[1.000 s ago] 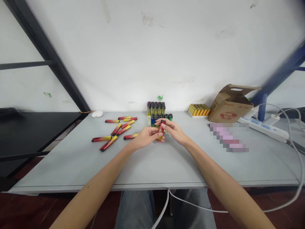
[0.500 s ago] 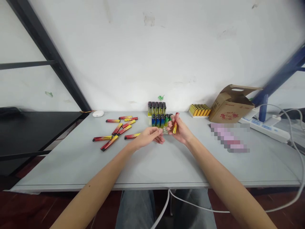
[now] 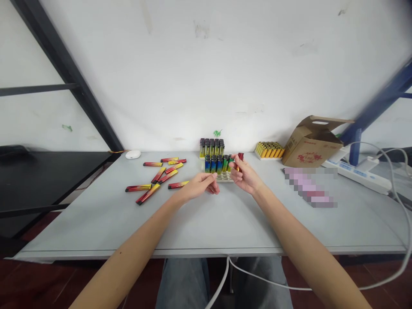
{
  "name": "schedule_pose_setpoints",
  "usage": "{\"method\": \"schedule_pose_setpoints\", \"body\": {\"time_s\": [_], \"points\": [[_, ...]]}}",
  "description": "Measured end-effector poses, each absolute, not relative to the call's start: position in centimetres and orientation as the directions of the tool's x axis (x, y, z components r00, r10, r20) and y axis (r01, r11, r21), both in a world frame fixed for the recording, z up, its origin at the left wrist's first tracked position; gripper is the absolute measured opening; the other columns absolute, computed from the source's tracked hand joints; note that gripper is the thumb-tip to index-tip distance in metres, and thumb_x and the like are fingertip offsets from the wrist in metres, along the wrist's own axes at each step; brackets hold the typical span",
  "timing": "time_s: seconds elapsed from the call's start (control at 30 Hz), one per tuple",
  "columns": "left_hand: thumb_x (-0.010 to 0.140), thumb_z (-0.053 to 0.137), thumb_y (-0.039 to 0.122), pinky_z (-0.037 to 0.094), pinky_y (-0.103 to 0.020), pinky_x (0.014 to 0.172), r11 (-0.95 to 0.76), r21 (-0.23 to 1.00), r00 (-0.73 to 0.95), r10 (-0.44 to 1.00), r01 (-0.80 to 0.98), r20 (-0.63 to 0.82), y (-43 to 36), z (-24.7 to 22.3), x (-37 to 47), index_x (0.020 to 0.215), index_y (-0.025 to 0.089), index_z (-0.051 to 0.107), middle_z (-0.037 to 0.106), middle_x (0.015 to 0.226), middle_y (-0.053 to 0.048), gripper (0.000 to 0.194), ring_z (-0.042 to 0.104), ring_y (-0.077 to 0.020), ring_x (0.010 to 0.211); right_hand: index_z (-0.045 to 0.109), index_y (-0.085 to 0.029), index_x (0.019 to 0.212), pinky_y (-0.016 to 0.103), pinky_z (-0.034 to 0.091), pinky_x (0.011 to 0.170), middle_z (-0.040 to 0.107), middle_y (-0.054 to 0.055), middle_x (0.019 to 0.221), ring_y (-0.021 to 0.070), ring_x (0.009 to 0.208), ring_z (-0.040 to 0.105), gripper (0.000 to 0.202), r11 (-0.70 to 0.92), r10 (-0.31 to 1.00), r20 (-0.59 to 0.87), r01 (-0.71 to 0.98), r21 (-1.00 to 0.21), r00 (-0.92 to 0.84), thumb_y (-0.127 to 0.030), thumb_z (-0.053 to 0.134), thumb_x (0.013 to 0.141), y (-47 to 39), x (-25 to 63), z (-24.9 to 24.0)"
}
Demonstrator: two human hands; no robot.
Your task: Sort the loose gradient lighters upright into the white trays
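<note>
My right hand (image 3: 247,177) is closed around a red and gold lighter (image 3: 240,157), held upright at the right end of a white tray (image 3: 224,176). Fingers hide most of the lighter's lower part. In the tray stand blue lighters (image 3: 213,165) and green lighters (image 3: 225,163) with dark tops; bare holes show along its front. My left hand (image 3: 203,185) hovers in front of the tray's left side, thumb apart from loosely curled fingers, with nothing visible in it. To its left, several red and gold lighters (image 3: 147,194) lie scattered on the grey table (image 3: 219,223).
Behind the tray stands a block of yellow lighters with dark tops (image 3: 211,148). Farther right are a tray of golden-orange lighters (image 3: 269,150), an open cardboard box (image 3: 309,148), a power strip (image 3: 360,175) and a blurred pink item (image 3: 307,186). A white case (image 3: 133,154) lies back left.
My right hand has turned the lighter and shifted slightly right, so its red end now shows most and more tray holes are visible. My left hand has barely moved.
</note>
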State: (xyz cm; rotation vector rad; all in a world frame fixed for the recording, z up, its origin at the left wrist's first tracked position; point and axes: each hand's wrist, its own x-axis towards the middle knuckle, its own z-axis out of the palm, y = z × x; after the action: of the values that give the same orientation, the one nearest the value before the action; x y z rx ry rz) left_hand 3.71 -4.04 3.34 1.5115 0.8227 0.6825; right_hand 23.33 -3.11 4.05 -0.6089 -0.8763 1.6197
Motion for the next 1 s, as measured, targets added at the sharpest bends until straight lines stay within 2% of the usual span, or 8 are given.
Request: {"method": "schedule_pose_setpoints", "body": {"time_s": [0.07, 0.17, 0.37, 0.57, 0.8, 1.0], "points": [[0.083, 0.052, 0.064, 0.048, -0.033, 0.076, -0.025, 0.993, 0.576, 0.816, 0.117, -0.048, -4.03, 3.27, 3.73, 0.067, 0.015, 0.054, 0.067, 0.073, -0.005, 0.052, 0.063, -0.0152, 0.070, 0.061, -0.022, 0.090, 0.014, 0.024, 0.033, 0.054, -0.009, 0.057, 0.0003, 0.035, 0.026, 0.029, -0.073, 0.966, 0.085, -0.572, -0.817, -0.243, -0.043, 0.075, 0.076, -3.08, 23.32, 4.07], [0.083, 0.051, 0.065, 0.048, -0.032, 0.075, -0.022, 0.991, 0.575, 0.816, 0.134, -0.059, -4.01, 3.21, 3.75, 0.066, 0.016, 0.052, 0.066, 0.073, -0.004, 0.052, 0.063, -0.0152, 0.070, 0.063, -0.020, 0.096, 0.015, 0.026, 0.035, 0.043, -0.010, 0.054, 0.0015, 0.037, 0.025, 0.030, -0.089, 0.960, 0.087, -0.587, -0.805, -0.265, -0.044, 0.071, 0.081, -2.97, 23.36, 4.15], [0.082, 0.051, 0.067, 0.047, -0.032, 0.074, -0.025, 0.990, 0.572, 0.818, 0.141, -0.061, -4.05, 3.29, 3.80, 0.065, 0.016, 0.051, 0.066, 0.072, -0.004, 0.053, 0.063, -0.0152, 0.070, 0.064, -0.019, 0.098, 0.018, 0.035, 0.043, 0.044, -0.006, 0.062, 0.0056, 0.047, 0.035, 0.026, -0.162, 0.939, 0.063, -0.595, -0.788, -0.339, -0.041, 0.064, 0.085, -2.66, 23.64, 4.22], [0.084, 0.050, 0.066, 0.047, -0.032, 0.075, -0.029, 0.988, 0.574, 0.816, 0.151, -0.063, -4.01, 3.11, 3.83, 0.065, 0.016, 0.052, 0.067, 0.073, -0.004, 0.053, 0.063, -0.0149, 0.069, 0.059, -0.020, 0.090, 0.020, 0.028, 0.042, 0.039, -0.007, 0.061, 0.0058, 0.046, 0.032, 0.030, -0.091, 0.936, 0.089, -0.479, -0.873, -0.340, -0.049, 0.065, 0.084, -2.89, 23.45, 3.99], [0.084, 0.049, 0.066, 0.048, -0.033, 0.078, -0.029, 0.985, 0.579, 0.812, 0.169, -0.076, -3.96, 2.94, 3.78, 0.066, 0.016, 0.053, 0.067, 0.076, -0.005, 0.054, 0.064, -0.0161, 0.073, 0.051, -0.021, 0.084, 0.019, 0.026, 0.043, 0.035, -0.008, 0.058, 0.0057, 0.045, 0.034, 0.038, -0.028, 0.946, 0.100, -0.384, -0.923, -0.310, -0.058, 0.061, 0.083, -3.15, 22.83, 3.83], [0.084, 0.047, 0.067, 0.049, -0.033, 0.078, -0.028, 0.982, 0.590, 0.802, 0.186, -0.089, -4.40, 3.32, 3.96, 0.066, 0.015, 0.055, 0.067, 0.076, -0.006, 0.056, 0.064, -0.0162, 0.073, 0.051, -0.021, 0.079, 0.019, 0.022, 0.040, 0.031, -0.008, 0.053, 0.0057, 0.041, 0.027, 0.045, -0.071, 0.949, 0.065, -0.410, -0.909, -0.309, -0.066, 0.055, 0.082, -2.94, 22.84, 3.82]]}}
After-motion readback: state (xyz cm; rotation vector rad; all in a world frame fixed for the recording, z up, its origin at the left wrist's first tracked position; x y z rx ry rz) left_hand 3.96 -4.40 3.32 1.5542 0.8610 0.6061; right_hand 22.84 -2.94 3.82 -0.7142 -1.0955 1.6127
